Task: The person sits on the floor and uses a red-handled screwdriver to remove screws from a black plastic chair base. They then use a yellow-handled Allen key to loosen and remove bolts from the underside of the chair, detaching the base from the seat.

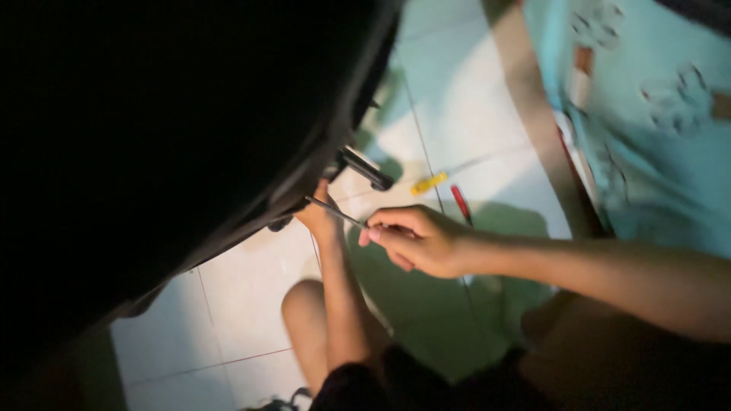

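Right hand point(417, 240): we pinch a thin screwdriver shaft point(335, 212).
Left hand point(318, 216): pressed under the black chair base point(228, 114); we cannot tell its grip.

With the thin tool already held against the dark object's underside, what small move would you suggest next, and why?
Probably steady the tip first: the right hand pinches the thin tool, whose tip meets the dark object beside the left hand, where shadow hides the contact.

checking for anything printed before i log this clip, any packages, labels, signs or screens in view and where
None that can be made out: no package, label, sign or screen shows.
Nearest to it: a pale turquoise cloth at the upper right with blurred outline patterns, no readable marking.
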